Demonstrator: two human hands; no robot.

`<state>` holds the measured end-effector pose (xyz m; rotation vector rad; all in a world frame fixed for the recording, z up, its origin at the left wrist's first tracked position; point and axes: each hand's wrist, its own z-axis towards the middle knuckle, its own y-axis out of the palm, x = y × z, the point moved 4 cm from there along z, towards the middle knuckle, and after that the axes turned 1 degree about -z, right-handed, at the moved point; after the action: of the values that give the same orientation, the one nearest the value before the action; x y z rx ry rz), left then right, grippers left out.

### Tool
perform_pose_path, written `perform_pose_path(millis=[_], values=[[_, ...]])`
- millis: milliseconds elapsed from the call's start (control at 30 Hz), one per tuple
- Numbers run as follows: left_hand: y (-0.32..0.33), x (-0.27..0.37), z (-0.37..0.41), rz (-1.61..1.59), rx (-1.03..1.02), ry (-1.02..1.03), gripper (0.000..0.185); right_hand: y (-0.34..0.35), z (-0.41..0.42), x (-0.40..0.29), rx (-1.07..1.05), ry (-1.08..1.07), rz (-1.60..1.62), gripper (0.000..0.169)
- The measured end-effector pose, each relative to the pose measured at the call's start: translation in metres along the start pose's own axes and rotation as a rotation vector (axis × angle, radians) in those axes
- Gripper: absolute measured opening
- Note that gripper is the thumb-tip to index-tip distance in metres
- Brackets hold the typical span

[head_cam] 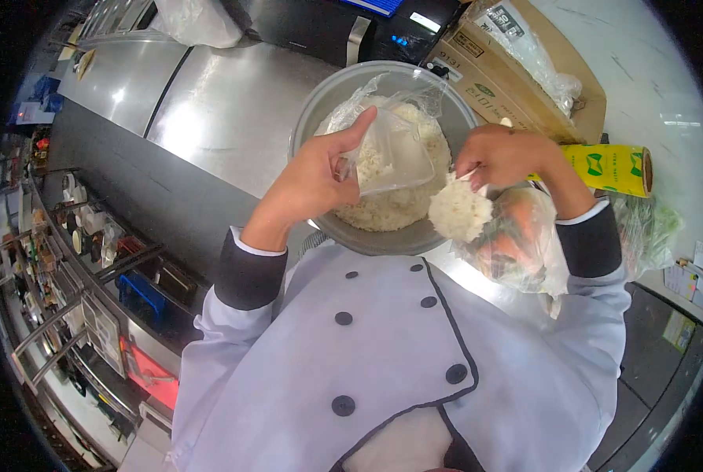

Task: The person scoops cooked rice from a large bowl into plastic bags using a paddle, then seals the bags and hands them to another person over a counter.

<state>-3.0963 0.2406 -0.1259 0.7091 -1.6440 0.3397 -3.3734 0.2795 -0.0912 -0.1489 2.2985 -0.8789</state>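
A large round grey metal bowl [310, 118] of cooked rice [387, 215] stands before me. Over its left part, my left hand [322, 171] grips a clear plastic container [407, 153] lined with a clear plastic bag [425, 88]; some rice shows inside. My right hand [493, 156] is at the bowl's right rim, closed on the handle of a rice paddle whose blade is covered by a clump of rice [460, 209]. Most of the paddle is hidden by the hand and the rice.
A bag of orange and green vegetables [513, 236] lies right of the bowl, beside a yellow wrapped roll [614, 171]. Behind stand an open cardboard box [505, 88] and a black appliance [304, 29]. A white plastic bag [201, 20] sits on the steel counter [227, 106].
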Motion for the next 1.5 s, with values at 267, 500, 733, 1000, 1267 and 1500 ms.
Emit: perform_pose_path(millis=[267,500,733,1000,1267,1500], values=[[0.015,0.001,0.006,0.139,0.006,-0.004,0.084,-0.066,-0.004,-0.037,-0.135,0.079,-0.061,0.020],[0.028,0.002,0.009,0.168,0.026,0.034,0.087,-0.066,0.056,-0.051,-0.178,0.216,-0.354,0.024],[0.027,-0.008,0.011,0.096,0.012,0.017,0.085,-0.080,0.059,-0.091,-0.101,0.402,-0.480,0.025],[0.011,-0.019,0.007,0.014,0.005,-0.097,0.086,-0.083,0.010,-0.020,0.080,0.409,-0.494,0.034],[-0.004,-0.057,0.003,0.232,0.044,-0.204,0.071,0.013,0.027,0.047,0.009,0.493,-0.291,0.036],[-0.008,-0.052,-0.004,0.621,0.044,-0.224,0.061,0.046,0.045,0.056,0.117,0.573,-0.254,0.036]])
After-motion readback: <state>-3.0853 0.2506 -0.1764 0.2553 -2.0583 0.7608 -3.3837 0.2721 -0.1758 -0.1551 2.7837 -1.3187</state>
